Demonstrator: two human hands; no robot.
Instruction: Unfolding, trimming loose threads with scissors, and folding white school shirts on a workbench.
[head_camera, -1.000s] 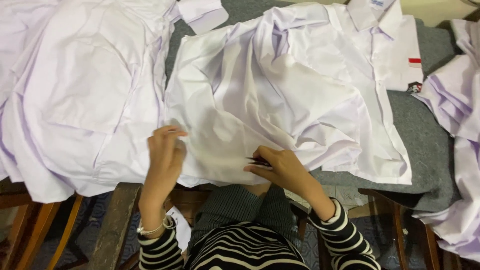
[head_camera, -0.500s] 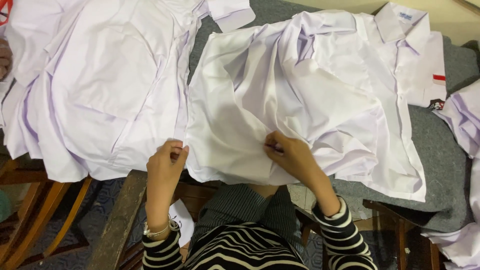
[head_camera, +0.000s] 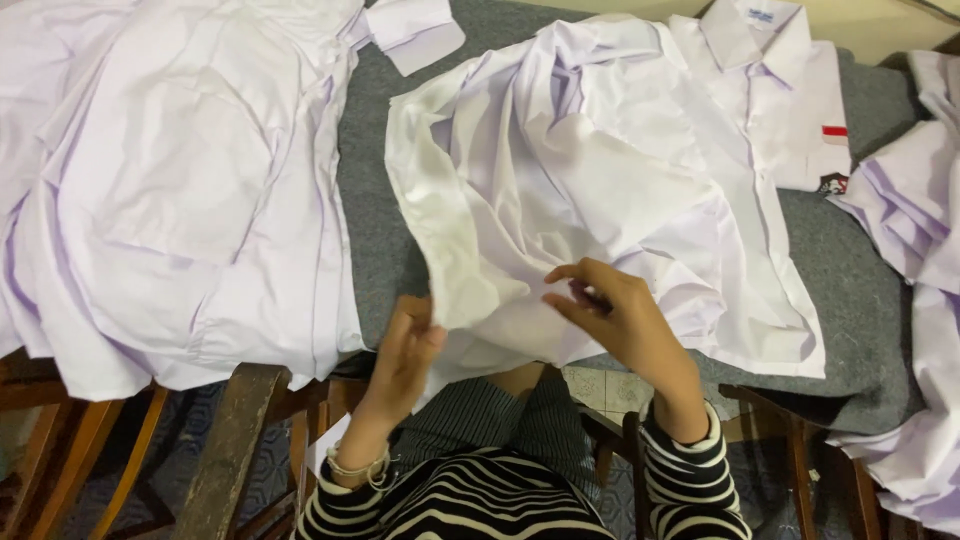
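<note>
A crumpled white shirt (head_camera: 610, 170) with a collar and a small red patch lies on the grey felt table top (head_camera: 380, 240). My left hand (head_camera: 405, 350) grips the shirt's lower hem at the near table edge and lifts it. My right hand (head_camera: 615, 315) rests on the shirt's bottom front, fingers curled around a small dark object pressed to the cloth. Both arms wear black and white striped sleeves.
A pile of white shirts (head_camera: 170, 190) covers the table's left side. More white shirts (head_camera: 915, 230) hang off the right edge. Wooden table legs and frame (head_camera: 230, 440) stand below the near edge, with dark floor beneath.
My left hand moved right and took hold of the hem, lifting the shirt's left edge. My right hand shifted a little toward the shirt's lower middle.
</note>
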